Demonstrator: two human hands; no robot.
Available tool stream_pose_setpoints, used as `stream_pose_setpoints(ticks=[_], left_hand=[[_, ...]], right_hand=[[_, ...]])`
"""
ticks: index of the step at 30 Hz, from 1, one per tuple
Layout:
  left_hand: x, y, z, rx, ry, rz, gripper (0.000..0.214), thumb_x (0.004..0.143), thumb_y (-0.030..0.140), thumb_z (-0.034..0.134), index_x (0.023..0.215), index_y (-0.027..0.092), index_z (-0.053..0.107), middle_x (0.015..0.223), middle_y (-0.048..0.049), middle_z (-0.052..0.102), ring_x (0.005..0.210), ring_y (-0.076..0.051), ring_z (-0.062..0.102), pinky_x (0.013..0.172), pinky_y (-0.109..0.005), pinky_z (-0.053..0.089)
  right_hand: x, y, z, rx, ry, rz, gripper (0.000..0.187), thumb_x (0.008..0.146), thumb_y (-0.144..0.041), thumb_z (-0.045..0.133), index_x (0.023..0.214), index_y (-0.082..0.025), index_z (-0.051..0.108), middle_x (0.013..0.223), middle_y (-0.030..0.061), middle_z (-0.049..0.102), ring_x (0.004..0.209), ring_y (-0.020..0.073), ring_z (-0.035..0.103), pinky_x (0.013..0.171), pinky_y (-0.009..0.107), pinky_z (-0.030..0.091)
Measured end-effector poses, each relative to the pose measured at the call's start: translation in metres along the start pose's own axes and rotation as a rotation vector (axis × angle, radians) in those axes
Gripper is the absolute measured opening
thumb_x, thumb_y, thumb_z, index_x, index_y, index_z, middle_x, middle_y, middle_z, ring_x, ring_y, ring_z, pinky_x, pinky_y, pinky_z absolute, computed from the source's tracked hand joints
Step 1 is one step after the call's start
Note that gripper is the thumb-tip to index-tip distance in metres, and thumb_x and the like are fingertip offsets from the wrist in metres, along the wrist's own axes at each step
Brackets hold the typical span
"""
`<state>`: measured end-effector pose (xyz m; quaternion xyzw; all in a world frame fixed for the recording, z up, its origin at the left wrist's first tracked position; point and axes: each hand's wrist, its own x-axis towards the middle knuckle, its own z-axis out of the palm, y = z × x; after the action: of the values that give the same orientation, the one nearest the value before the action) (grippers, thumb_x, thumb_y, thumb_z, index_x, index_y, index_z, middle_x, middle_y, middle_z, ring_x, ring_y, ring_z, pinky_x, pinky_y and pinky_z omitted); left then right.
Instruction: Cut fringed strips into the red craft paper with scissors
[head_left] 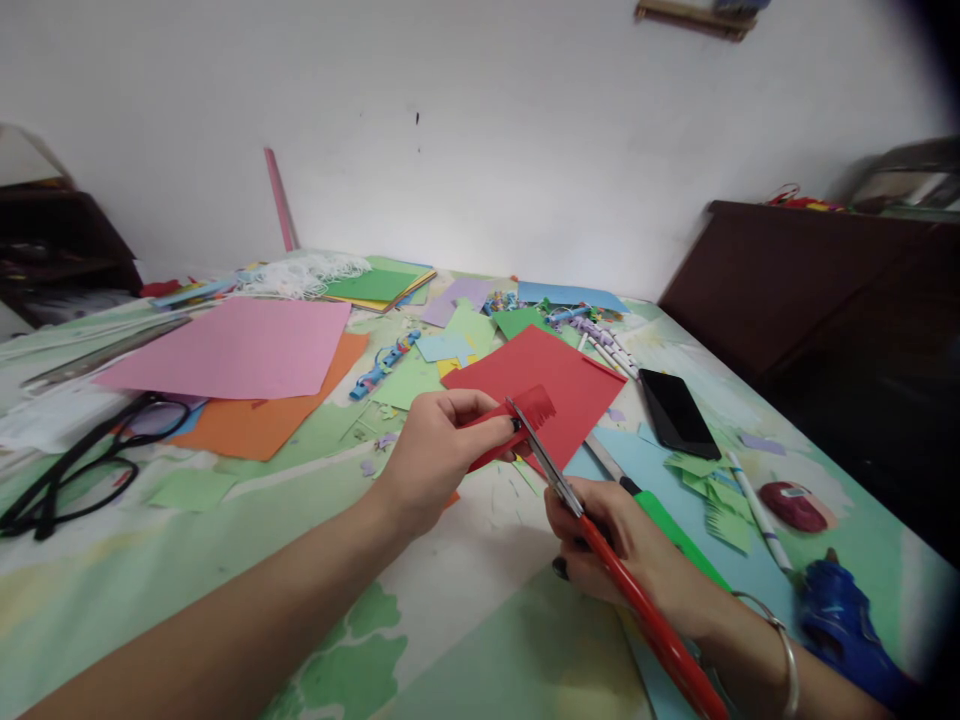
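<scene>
My left hand (442,450) pinches a narrow strip of red paper (534,405) whose far edge is cut into a fringe. My right hand (607,545) is closed around a pair of scissors (637,600) with red handles. The scissor blades lie against the strip, close to my left fingertips. Behind the strip, a larger sheet of red paper (517,365) rests on other papers. A green-handled tool (675,535) with a flat grey blade lies partly hidden beneath my right hand, over light blue paper (757,580).
To the left are pink paper (232,345), orange paper (277,425) and eyeglasses (75,470). On the right lie a phone (679,412), fringed green paper pieces (716,490), a dark red mouse-like object (793,505) and a blue glue gun (840,620). White yarn (304,273) sits at the back.
</scene>
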<state>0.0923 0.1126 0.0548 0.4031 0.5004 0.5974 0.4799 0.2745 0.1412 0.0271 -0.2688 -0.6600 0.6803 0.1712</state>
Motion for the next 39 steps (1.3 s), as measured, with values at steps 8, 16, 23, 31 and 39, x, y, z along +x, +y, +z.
stream_pose_setpoints(ticks=[8, 16, 23, 31, 39], left_hand=[[-0.001, 0.000, 0.000, -0.010, -0.019, 0.005, 0.013, 0.067, 0.018, 0.068, 0.056, 0.014, 0.062, 0.060, -0.0049, 0.067, 0.060, -0.014, 0.058, 0.059, -0.025, 0.043], [-0.001, 0.001, 0.001, -0.026, -0.029, 0.009, 0.013, 0.067, 0.015, 0.067, 0.056, 0.014, 0.061, 0.059, -0.0044, 0.067, 0.058, -0.013, 0.058, 0.058, -0.024, 0.044], [-0.001, 0.002, 0.002, -0.019, -0.020, 0.001, 0.013, 0.066, 0.018, 0.069, 0.056, 0.014, 0.062, 0.059, -0.0046, 0.067, 0.059, -0.014, 0.059, 0.059, -0.026, 0.044], [-0.002, 0.002, 0.002, -0.004, -0.016, 0.010, 0.012, 0.067, 0.020, 0.068, 0.057, 0.015, 0.063, 0.060, -0.0049, 0.067, 0.060, -0.015, 0.060, 0.060, -0.027, 0.044], [-0.002, 0.001, 0.002, -0.004, -0.027, 0.013, 0.010, 0.069, 0.017, 0.066, 0.059, 0.014, 0.064, 0.060, -0.0052, 0.067, 0.061, -0.015, 0.060, 0.060, -0.026, 0.045]], right_hand=[[-0.002, 0.001, -0.004, 0.000, -0.039, -0.024, 0.027, 0.057, -0.003, 0.049, 0.065, -0.022, 0.030, 0.057, -0.0094, 0.024, 0.050, 0.0070, 0.018, 0.042, 0.020, 0.017], [0.000, 0.012, -0.012, -0.058, -0.057, -0.083, 0.031, 0.059, -0.005, 0.057, 0.066, -0.022, 0.032, 0.058, -0.0091, 0.028, 0.049, 0.0071, 0.023, 0.041, 0.019, 0.020], [-0.002, -0.002, -0.005, -0.072, -0.025, -0.029, 0.028, 0.058, -0.008, 0.054, 0.065, -0.021, 0.031, 0.058, -0.0083, 0.027, 0.051, 0.0075, 0.021, 0.043, 0.020, 0.019], [-0.003, -0.001, -0.003, -0.026, -0.030, -0.014, 0.026, 0.058, -0.006, 0.051, 0.066, -0.021, 0.032, 0.058, -0.0090, 0.026, 0.051, 0.0076, 0.018, 0.043, 0.019, 0.017], [-0.004, 0.000, -0.004, -0.035, -0.035, -0.024, 0.027, 0.058, -0.005, 0.052, 0.066, -0.021, 0.032, 0.058, -0.0089, 0.026, 0.052, 0.0079, 0.019, 0.043, 0.020, 0.017]])
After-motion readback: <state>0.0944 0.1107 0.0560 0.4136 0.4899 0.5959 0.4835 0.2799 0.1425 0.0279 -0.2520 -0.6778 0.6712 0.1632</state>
